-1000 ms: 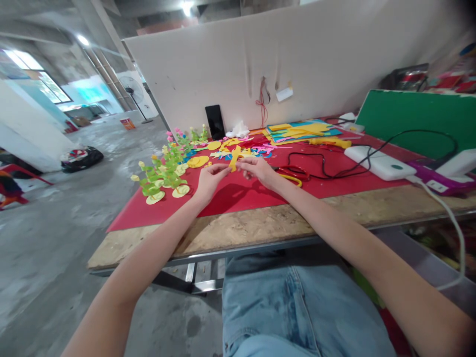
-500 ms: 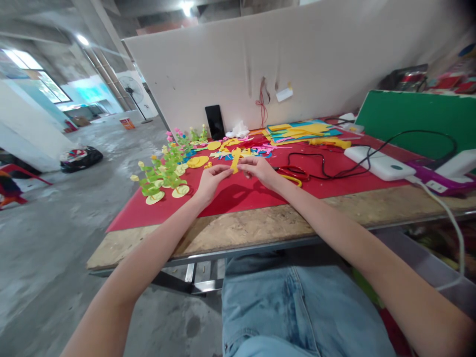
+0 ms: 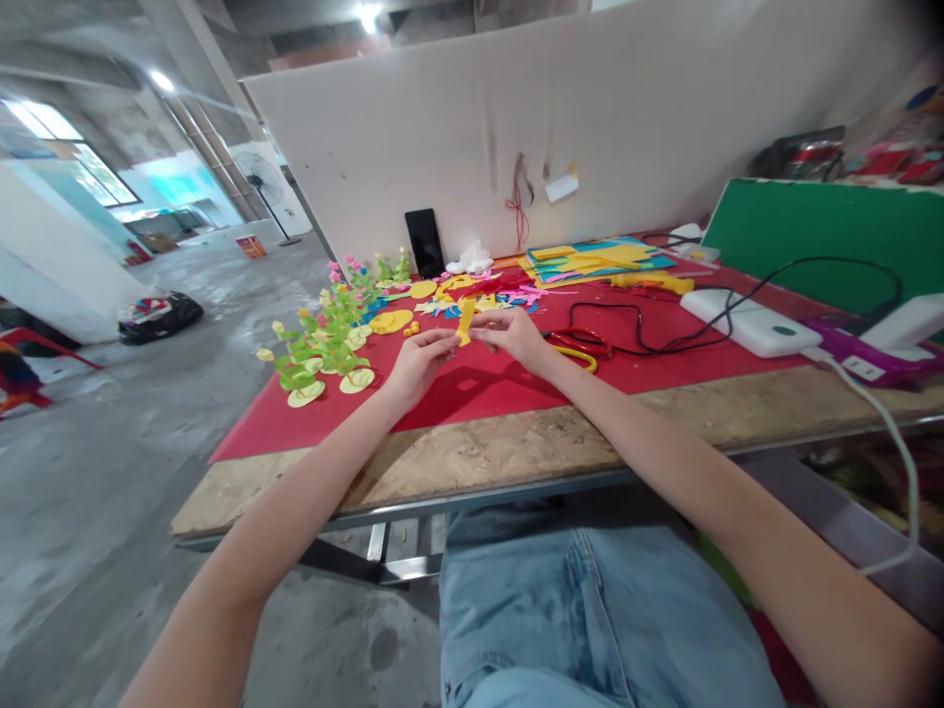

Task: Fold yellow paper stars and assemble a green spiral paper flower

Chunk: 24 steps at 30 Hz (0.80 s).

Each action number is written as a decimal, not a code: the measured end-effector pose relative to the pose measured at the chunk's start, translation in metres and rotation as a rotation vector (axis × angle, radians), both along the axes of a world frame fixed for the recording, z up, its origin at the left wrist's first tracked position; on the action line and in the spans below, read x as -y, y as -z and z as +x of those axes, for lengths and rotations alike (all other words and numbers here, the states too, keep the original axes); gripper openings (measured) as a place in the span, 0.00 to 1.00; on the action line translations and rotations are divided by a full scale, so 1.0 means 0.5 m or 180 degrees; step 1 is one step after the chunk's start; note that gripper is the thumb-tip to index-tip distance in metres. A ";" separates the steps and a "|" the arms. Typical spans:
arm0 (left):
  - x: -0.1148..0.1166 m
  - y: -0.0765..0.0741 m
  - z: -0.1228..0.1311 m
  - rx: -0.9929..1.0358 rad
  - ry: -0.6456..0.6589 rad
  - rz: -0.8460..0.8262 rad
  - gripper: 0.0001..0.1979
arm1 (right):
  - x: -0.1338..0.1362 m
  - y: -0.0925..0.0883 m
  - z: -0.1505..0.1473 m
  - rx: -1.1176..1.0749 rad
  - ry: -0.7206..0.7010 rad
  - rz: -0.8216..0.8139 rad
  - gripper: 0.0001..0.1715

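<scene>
A narrow yellow foam strip (image 3: 464,321) stands upright between my two hands above the red sheet (image 3: 472,383) on the table. My left hand (image 3: 418,360) pinches the strip's lower end from the left, fingers curled. From the right my right hand (image 3: 514,337) pinches the same strip with thumb and forefinger. Just behind the hands lie cut foam scraps (image 3: 479,291) in yellow, pink and blue. To the left stand small green foam plants on yellow discs (image 3: 324,344).
Red-and-yellow scissors (image 3: 579,346) lie right of my right hand. A yellow glue gun (image 3: 653,282), black cable (image 3: 664,339), white box (image 3: 748,323), green board (image 3: 818,231), stacked foam sheets (image 3: 597,258) and a black phone (image 3: 425,242) leaning on the white partition fill the far side. The chipboard table edge (image 3: 516,452) is near me.
The strip and both hands stay almost in place; my fingers have shifted slightly along the strip, which now shows shorter above them. The view tilted a little.
</scene>
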<state>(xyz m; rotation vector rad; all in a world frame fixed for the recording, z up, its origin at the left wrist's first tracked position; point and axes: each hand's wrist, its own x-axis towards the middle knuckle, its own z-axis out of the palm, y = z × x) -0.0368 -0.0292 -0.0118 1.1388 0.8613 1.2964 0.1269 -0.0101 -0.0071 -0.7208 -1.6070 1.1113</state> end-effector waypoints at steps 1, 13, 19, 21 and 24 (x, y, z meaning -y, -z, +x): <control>-0.001 0.000 0.000 0.0046 0.0010 -0.0026 0.09 | -0.002 0.002 0.000 0.0022 0.0015 0.0090 0.09; -0.001 -0.010 0.000 0.0410 0.0152 -0.0493 0.04 | -0.019 0.024 0.003 0.0994 0.0687 0.2206 0.11; -0.002 -0.009 0.000 0.0414 0.0275 -0.0569 0.04 | -0.011 0.019 0.011 0.1525 0.0966 0.2834 0.10; -0.003 -0.007 -0.001 0.0375 0.0319 -0.0530 0.03 | -0.008 0.017 0.012 0.1656 0.0995 0.2935 0.12; -0.005 -0.003 -0.001 0.0275 0.0390 -0.0530 0.04 | -0.012 0.019 0.011 0.1608 0.1091 0.2859 0.11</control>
